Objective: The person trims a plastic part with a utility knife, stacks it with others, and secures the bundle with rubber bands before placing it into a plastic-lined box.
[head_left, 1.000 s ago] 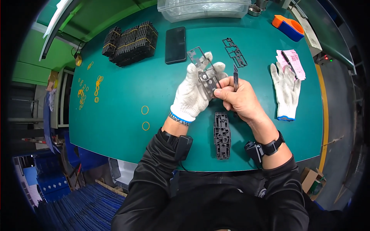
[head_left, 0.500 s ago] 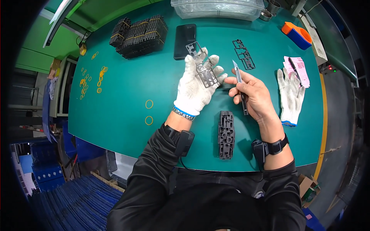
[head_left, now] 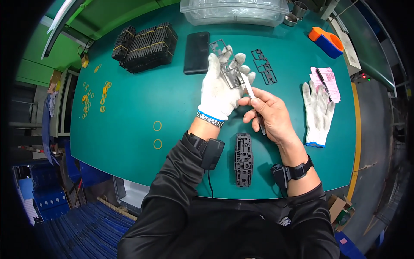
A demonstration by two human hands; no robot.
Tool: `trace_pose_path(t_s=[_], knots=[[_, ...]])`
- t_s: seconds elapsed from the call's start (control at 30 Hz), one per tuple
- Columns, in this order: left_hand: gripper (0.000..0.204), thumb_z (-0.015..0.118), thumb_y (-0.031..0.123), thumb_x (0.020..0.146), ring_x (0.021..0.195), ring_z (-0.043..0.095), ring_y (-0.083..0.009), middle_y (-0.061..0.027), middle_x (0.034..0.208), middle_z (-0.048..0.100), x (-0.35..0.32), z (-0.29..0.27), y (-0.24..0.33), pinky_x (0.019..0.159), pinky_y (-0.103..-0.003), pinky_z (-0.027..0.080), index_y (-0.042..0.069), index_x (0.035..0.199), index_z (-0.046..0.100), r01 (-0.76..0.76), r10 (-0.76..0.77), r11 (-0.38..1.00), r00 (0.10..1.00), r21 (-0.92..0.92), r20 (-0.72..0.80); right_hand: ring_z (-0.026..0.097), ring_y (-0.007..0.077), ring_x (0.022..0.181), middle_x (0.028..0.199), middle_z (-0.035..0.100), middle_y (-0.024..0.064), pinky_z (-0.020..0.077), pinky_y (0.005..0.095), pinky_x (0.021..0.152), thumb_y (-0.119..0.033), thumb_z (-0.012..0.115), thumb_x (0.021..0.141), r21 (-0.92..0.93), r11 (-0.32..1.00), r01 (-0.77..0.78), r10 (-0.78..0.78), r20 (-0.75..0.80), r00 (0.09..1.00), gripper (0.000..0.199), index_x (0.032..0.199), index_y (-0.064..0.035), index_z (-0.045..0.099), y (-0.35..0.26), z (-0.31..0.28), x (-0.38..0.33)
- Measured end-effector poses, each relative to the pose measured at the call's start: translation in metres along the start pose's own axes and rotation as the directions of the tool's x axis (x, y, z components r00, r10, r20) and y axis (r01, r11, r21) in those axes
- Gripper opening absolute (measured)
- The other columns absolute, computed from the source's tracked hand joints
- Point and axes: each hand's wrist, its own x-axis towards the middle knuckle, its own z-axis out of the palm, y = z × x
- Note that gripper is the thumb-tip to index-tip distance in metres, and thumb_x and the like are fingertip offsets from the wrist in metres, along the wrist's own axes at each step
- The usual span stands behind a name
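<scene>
Head view: since the earlier frame the hands have shifted little; the right hand (head_left: 271, 116) has brought its thin blade tool (head_left: 248, 86) up so the tip now touches the grey plastic frame part (head_left: 228, 64), where before the tool pointed up beside it. The left hand (head_left: 222, 88), in a white knit glove, keeps the frame pinched, fingers curled around its lower edge, thumb side spread. The part is a flat, dark grey moulded lattice with rectangular openings, held tilted above the green table (head_left: 142, 95), just below the black phone (head_left: 197, 52). The right hand is bare, fingers narrowed around the tool's handle like a pen; the blade looks pale and metallic.

A second dark moulded piece (head_left: 243, 159), long and ribbed, lies flat on the mat between the two forearms. Another open grey frame (head_left: 264, 65) lies flat to the right of the held one. A spare white glove (head_left: 318, 113) lies limp further right, a pink paper slip (head_left: 325, 80) beside it. Banded stacks of black parts (head_left: 146, 41) sit far left; yellow rubber bands (head_left: 157, 126) are scattered on the smooth mat. A clear plastic tub (head_left: 235, 11) is at the far edge, an orange-and-blue tape dispenser (head_left: 326, 42) nearby.
</scene>
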Motion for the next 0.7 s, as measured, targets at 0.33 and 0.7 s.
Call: trace_pose_path(t_s=[0.33,0.7], knots=[[0.041,0.044,0.051,0.107,0.095,0.067,-0.0291,-0.012,0.115,0.067,0.001,0.002,0.0,0.092,-0.051,0.056,0.018,0.124,0.061,0.001,-0.002,0.997,1.0,-0.071,-0.008,0.069,0.0129,0.068,0.104,0.071,0.0136,0.053,0.0213,0.049,-0.011,0.054,0.105,-0.303,0.951,-0.059,0.021,-0.127,0.992,0.039,0.139,0.0073,0.051,0.007,0.006,-0.003],[0.038,0.046,0.048,0.108,0.096,0.067,-0.0291,-0.0126,0.115,0.067,0.002,0.003,-0.003,0.093,-0.051,0.056,0.018,0.125,0.059,-0.027,0.024,0.997,0.999,-0.075,-0.032,0.069,0.0134,0.068,0.095,0.069,0.0112,0.0572,0.0248,0.058,-0.016,0.052,0.106,-0.381,0.918,-0.108,0.043,-0.175,0.984,0.028,0.127,0.0035,0.055,0.011,0.01,-0.006]])
